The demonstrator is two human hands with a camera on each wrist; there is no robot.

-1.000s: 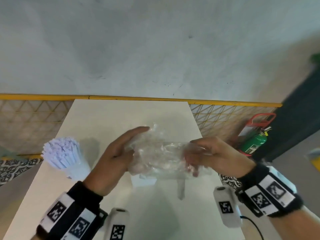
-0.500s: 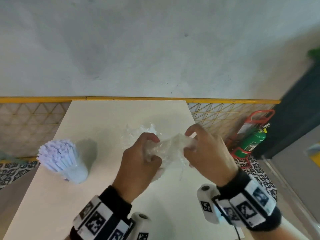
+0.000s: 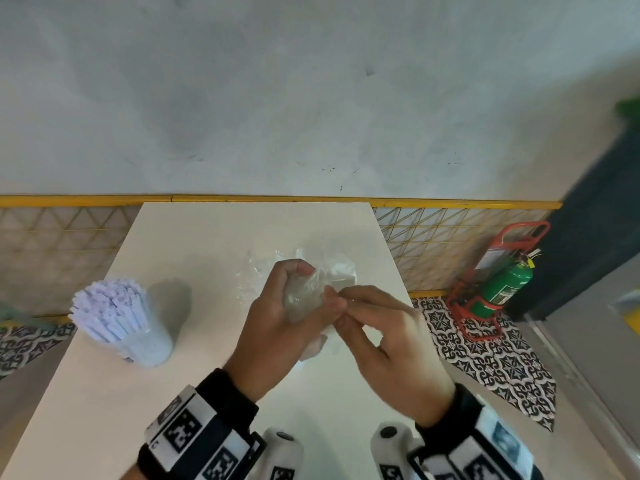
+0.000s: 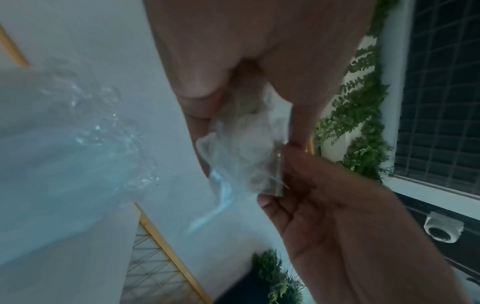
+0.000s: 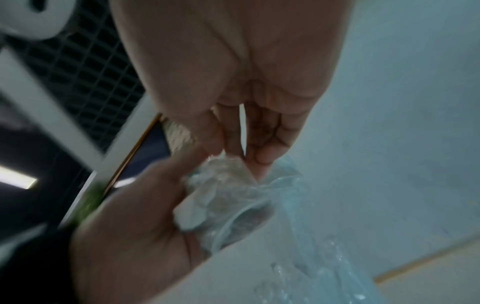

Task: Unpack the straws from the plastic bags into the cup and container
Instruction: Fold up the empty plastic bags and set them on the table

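A crumpled clear plastic bag (image 3: 304,296) is bunched up in my left hand (image 3: 277,320), whose fingers curl round it above the middle of the white table (image 3: 194,237). My right hand (image 3: 374,327) meets it from the right, its fingertips pinching the bag's edge. The left wrist view shows the wad of plastic bag (image 4: 241,156) between both hands; the right wrist view shows the same plastic bag (image 5: 223,197). At the table's left stands a clear cup (image 3: 145,344) packed with white paper-wrapped straws (image 3: 110,310). More clear plastic (image 3: 256,271) lies on the table beyond my hands.
A wall with a yellow rail (image 3: 277,199) runs behind the table. To the right on the patterned floor stands a green fire extinguisher (image 3: 502,285) in a red stand. The table's right edge is close to my right hand.
The bag, stretched wide between both hands a second ago, is now squeezed into a small wad in my left hand. Both hands came together and my right fingers moved onto its edge.
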